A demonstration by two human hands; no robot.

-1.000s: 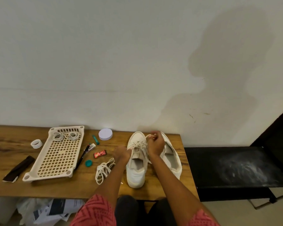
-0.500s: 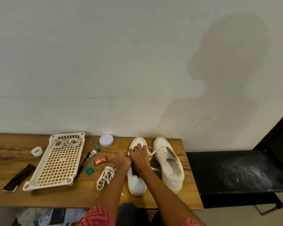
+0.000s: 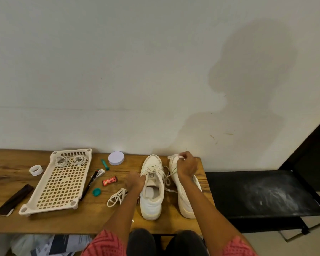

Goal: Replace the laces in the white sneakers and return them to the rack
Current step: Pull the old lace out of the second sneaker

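Lying left of the laced sneaker (image 3: 151, 185) are a loose lace (image 3: 116, 196), a red wrapper (image 3: 109, 181) and the rack (image 3: 61, 182). Your left hand (image 3: 135, 181) grips that sneaker's side; your right hand (image 3: 186, 166), over the second sneaker (image 3: 185, 200) on its right, pinches a lace end (image 3: 175, 156).

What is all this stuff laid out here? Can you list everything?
sneakers: 2, white, side by side on the table's right part
loose laces: 1 bundle, cream, left of the sneakers
rack: 1, cream, table's left half, coiled laces at its far end
tape roll: 1, white, left of rack
round lid: 1, white, near wall
pen: 1, black, right of rack
small cap: 1, teal, beside the pen
table: 1, wooden
bench: 1, black, right
hands: left at the left sneaker's laces, right pinching a lace end
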